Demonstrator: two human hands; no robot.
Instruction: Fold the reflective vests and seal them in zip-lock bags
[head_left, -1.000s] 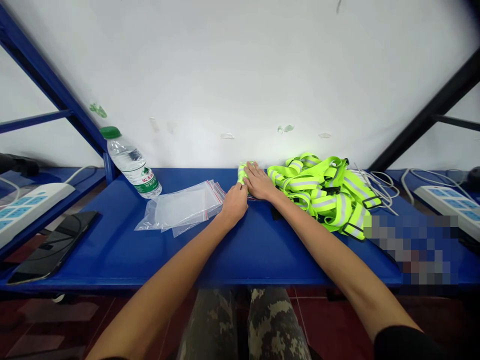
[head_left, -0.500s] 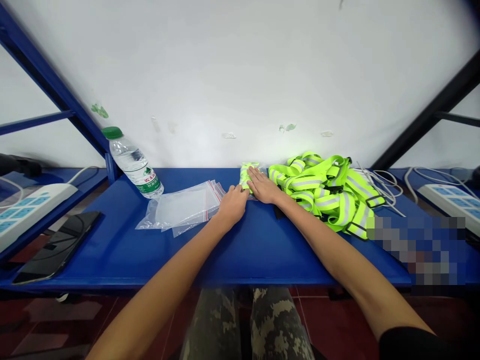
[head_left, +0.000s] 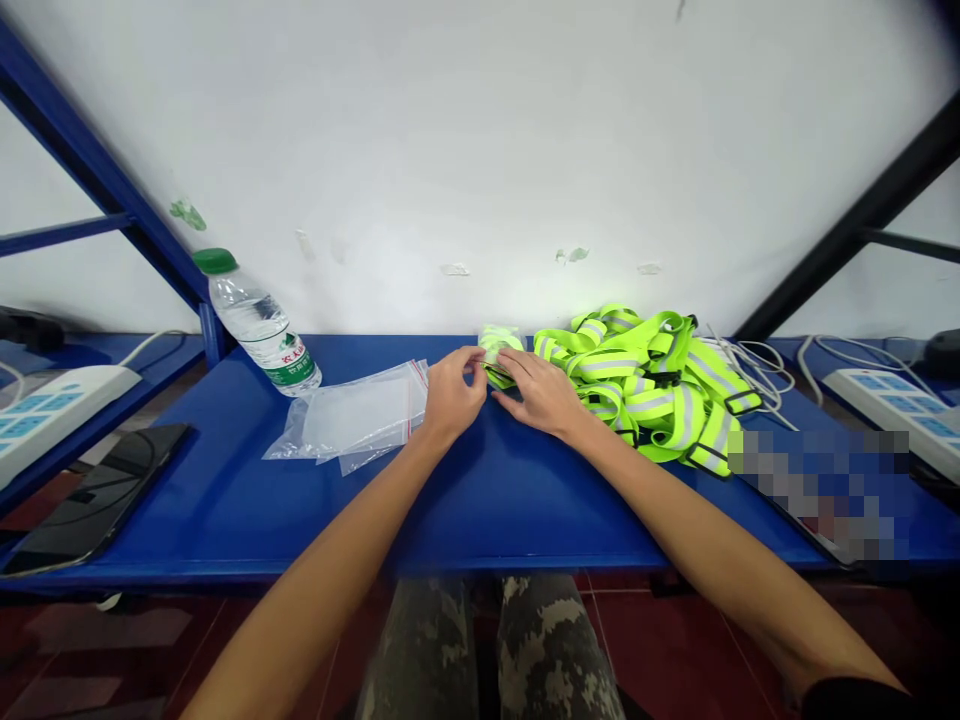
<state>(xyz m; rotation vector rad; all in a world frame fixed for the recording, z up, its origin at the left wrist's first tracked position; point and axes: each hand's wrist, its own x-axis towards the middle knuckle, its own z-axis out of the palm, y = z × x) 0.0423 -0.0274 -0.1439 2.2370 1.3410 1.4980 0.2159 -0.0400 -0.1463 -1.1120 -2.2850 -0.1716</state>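
Note:
A small clear bag with a folded neon-yellow strap inside (head_left: 498,340) lies near the back edge of the blue table (head_left: 480,510). My left hand (head_left: 455,395) pinches the bag's near left edge between thumb and index finger. My right hand (head_left: 541,392) rests on its near right side, fingers spread, thumb apart. Just right of that hand is a heap of neon-yellow reflective straps (head_left: 645,380) with black buckles. Flat clear zip bags with red seal lines (head_left: 360,412) lie to the left of my left hand.
A water bottle with a green cap (head_left: 262,325) stands at the back left. A black phone (head_left: 97,495) lies at the left edge. White power strips (head_left: 56,410) sit on both sides, and white cables (head_left: 757,368) are behind the straps. A pixelated patch covers the right.
My left hand has shifted slightly left and turned into a pinch on the bag's edge. My right hand has moved a little nearer and right, its thumb now apart from the fingers.

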